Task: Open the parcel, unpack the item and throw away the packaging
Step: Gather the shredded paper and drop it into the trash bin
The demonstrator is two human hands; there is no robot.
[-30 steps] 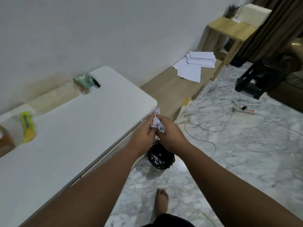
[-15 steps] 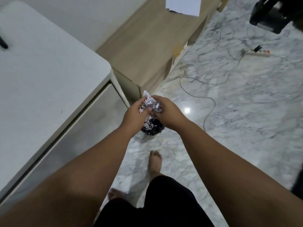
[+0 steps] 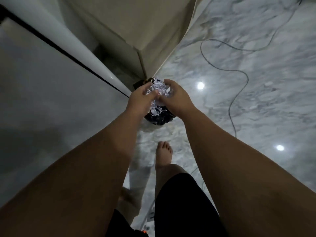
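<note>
1. Your left hand [image 3: 142,95] and right hand [image 3: 176,96] are cupped together around a crumpled wad of packaging [image 3: 158,88]. Both hands are holding it. It sits right above the small black bin [image 3: 158,118] on the floor.
2. The wad looks loose and bitty. If you open your hands too fast, small bits could miss the bin and land on the marble floor [image 3: 256,100].
3. The bin is small and already looks full of scraps. The wad may sit on top and roll off.
4. The bin stands close to the tabletop [image 3: 42,82] edge and a wooden bench [image 3: 136,28]. If you bump it, it could tip over.
5. Your bare foot [image 3: 164,154] is near the bin. A step forward could knock it.
6. A cable [image 3: 239,76] lies on the floor to your right. You could trip on it when you turn away.
7. Your hands hide most of the bin, so you cannot tell how full it really is.
8. The picture is blurry and dim. The item you unpacked is not in view.
</note>
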